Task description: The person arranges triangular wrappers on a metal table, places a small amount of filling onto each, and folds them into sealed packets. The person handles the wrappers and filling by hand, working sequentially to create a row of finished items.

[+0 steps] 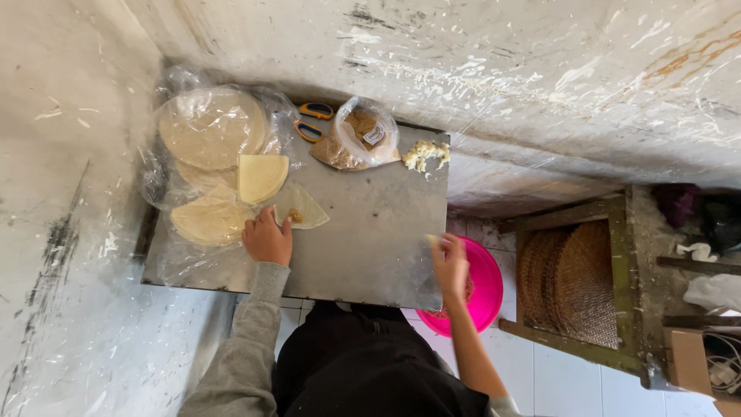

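My left hand rests on a wedge of thin dough that has a small lump of brown filling on it, near the middle of the grey plastic-covered table. Stacks of round and folded dough sheets lie to its left. My right hand hovers at the table's right edge above a pink bowl, pinching a small pale bit between its fingertips.
At the table's far edge are orange-and-blue scissors, a clear bag of brown filling and a pile of pale crumbs. A wooden stool with a woven seat stands on the right. Rough plastered walls enclose the table.
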